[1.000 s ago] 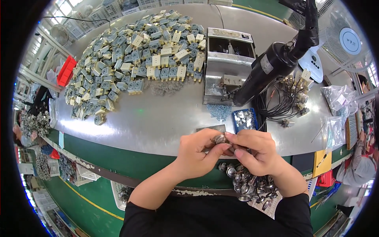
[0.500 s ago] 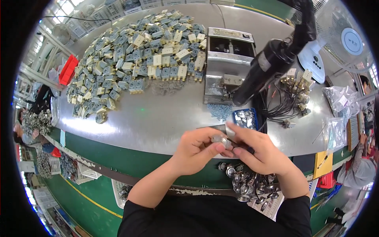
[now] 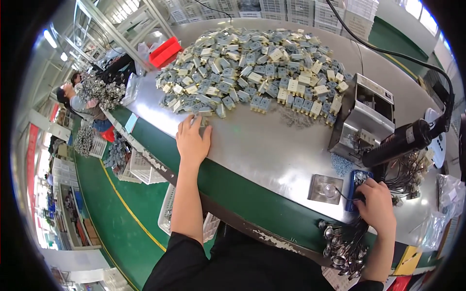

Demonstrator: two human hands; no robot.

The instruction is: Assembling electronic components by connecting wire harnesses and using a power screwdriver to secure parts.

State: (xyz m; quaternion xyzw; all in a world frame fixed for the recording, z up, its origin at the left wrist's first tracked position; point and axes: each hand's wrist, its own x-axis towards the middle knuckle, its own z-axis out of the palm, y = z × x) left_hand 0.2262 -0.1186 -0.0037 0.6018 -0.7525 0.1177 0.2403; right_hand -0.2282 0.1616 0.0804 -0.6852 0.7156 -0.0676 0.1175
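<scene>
At the near left edge of the block pile [image 3: 252, 72], my left hand [image 3: 192, 140] is stretched out over the table. Its fingers and thumb are apart, around a small grey-and-cream block partly hidden by them. My right hand [image 3: 377, 201] is curled beside a blue tray [image 3: 353, 186] of small metal parts, its fingers closed on a thin black cable. That cable runs left to a round clear or metallic piece [image 3: 329, 189] on a square metal plate [image 3: 316, 193].
A metal machine [image 3: 364, 114] and a black cylindrical tool [image 3: 398, 143] stand at the right. Small blue pieces [image 3: 341, 164] lie before the machine. Cabled metal parts [image 3: 340, 245] hang at the front edge. A red bin [image 3: 165, 52] sits far left; a person [image 3: 80, 99] is beyond.
My hands have parted: the left has moved left to the pile, the right to beside the blue tray. The metallic piece they held now appears on the square plate. The view has turned left.
</scene>
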